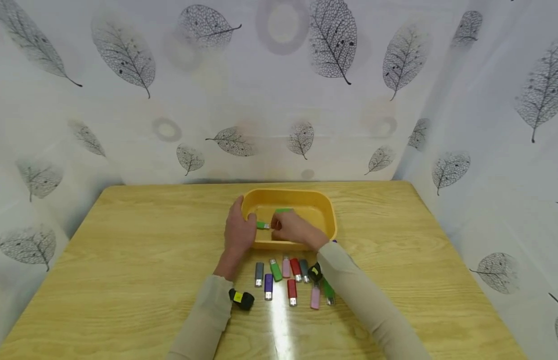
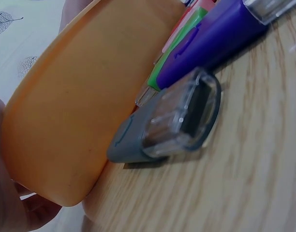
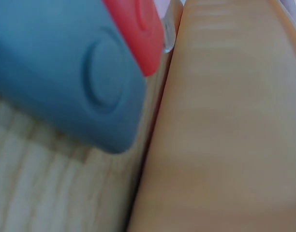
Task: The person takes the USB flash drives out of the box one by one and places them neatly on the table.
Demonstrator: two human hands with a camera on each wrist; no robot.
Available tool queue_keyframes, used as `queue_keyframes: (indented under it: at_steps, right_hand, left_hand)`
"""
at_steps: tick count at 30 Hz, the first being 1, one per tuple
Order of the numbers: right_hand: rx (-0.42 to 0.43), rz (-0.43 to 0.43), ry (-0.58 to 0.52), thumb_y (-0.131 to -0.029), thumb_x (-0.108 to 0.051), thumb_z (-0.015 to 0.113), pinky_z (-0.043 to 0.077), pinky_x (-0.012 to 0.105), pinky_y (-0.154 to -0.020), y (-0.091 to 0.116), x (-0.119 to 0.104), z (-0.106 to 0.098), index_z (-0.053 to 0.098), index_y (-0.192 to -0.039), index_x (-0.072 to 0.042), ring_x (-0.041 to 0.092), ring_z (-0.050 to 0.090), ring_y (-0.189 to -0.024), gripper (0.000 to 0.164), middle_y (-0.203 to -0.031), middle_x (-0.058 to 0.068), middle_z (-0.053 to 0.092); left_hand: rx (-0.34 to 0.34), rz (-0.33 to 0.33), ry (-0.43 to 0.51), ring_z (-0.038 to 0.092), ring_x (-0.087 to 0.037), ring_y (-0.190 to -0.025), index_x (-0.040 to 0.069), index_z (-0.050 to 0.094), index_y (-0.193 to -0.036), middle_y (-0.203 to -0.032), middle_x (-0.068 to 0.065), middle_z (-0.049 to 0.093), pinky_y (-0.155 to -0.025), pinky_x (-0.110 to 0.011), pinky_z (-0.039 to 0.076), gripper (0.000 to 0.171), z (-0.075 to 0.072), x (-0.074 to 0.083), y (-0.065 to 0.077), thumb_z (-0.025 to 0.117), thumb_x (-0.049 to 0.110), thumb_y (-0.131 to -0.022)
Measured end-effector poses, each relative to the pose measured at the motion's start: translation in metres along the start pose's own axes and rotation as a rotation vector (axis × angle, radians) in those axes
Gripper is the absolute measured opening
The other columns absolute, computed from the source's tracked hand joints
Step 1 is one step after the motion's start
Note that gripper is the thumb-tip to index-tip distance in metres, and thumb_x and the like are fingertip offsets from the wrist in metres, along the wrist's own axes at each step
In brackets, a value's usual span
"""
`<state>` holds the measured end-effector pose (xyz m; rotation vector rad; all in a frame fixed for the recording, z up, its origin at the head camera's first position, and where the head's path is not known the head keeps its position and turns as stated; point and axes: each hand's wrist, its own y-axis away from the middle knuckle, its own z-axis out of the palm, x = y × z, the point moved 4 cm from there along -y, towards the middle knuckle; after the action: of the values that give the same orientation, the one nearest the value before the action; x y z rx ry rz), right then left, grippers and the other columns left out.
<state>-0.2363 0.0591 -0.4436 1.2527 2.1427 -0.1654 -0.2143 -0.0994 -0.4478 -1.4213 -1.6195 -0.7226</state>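
Observation:
A yellow plastic bin (image 1: 321, 200) stands on the table, and my left hand (image 1: 239, 230) grips its left wall, thumb over the rim. The left wrist view shows the bin's outer side (image 2: 85, 96) with fingers (image 2: 39, 210) round its end. Inside the bin, a green USB flash drive (image 1: 262, 225) lies beside the left thumb. My right hand (image 1: 294, 227) reaches into the bin over the front rim, fingers bent downward; whether they pinch anything is hidden. Another green piece (image 1: 284, 210) shows just behind that hand.
Several USB flash drives lie before the bin: grey (image 1: 259, 274), purple (image 1: 268, 286), green (image 1: 276, 270), red (image 1: 292, 292) and pink (image 1: 315, 296) among them. Some sit under the right forearm. A leaf-patterned curtain (image 1: 261, 100) hangs behind the wooden table (image 1: 162, 240).

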Motion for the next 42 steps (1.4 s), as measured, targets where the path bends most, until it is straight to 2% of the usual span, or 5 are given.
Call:
queue_keyframes:
  at_steps: [3,6,9,17,42]
  right_hand:
    - [-0.018,0.026,-0.039,-0.091,-0.020,0.066,0.049,0.027,-0.063,-0.002,0.000,0.002,0.050,-0.122,-0.006,0.013,0.055,-0.066,0.038,-0.082,0.004,0.062]
    - [-0.037,0.059,-0.086,-0.090,-0.028,0.068,0.050,0.029,-0.062,-0.005,0.000,0.003,0.035,-0.139,-0.008,0.015,0.057,-0.063,0.063,-0.078,0.005,0.061]
    - [-0.055,0.077,-0.055,-0.090,-0.035,0.069,0.052,0.029,-0.063,-0.008,0.000,0.006,0.028,-0.149,-0.011,0.015,0.060,-0.064,0.076,-0.079,0.003,0.062]
    - [-0.067,0.057,0.059,-0.092,-0.041,0.063,0.051,0.026,-0.062,-0.014,0.003,0.013,0.044,-0.136,-0.011,0.013,0.060,-0.072,0.057,-0.087,-0.001,0.062]
    - [-0.056,0.068,0.082,-0.092,-0.045,0.064,0.053,0.027,-0.071,-0.014,0.002,0.008,0.044,-0.138,-0.012,0.014,0.060,-0.079,0.060,-0.099,-0.002,0.062]
  left_hand:
    - [-0.011,-0.021,0.000,0.042,-0.036,-0.138,0.000,0.034,-0.151,-0.152,-0.022,0.040,-0.113,-0.052,0.033,0.061,0.000,-0.001,0.001,0.049,0.014,-0.094]
    - [-0.014,-0.036,0.008,0.041,-0.035,-0.138,0.001,0.033,-0.151,-0.152,-0.020,0.040,-0.113,-0.051,0.033,0.060,0.000,-0.002,0.001,0.049,0.014,-0.095]
    - [-0.023,-0.039,0.014,0.041,-0.035,-0.139,0.001,0.032,-0.151,-0.153,-0.020,0.039,-0.114,-0.051,0.032,0.060,0.002,-0.004,0.002,0.049,0.014,-0.095]
    - [-0.012,-0.029,-0.005,0.043,-0.035,-0.136,0.000,0.033,-0.151,-0.151,-0.021,0.040,-0.113,-0.051,0.034,0.060,0.002,-0.004,0.002,0.049,0.014,-0.095]
    - [-0.011,-0.016,0.030,0.043,-0.036,-0.136,-0.001,0.032,-0.151,-0.152,-0.022,0.039,-0.113,-0.051,0.033,0.061,0.002,-0.002,0.000,0.049,0.013,-0.094]
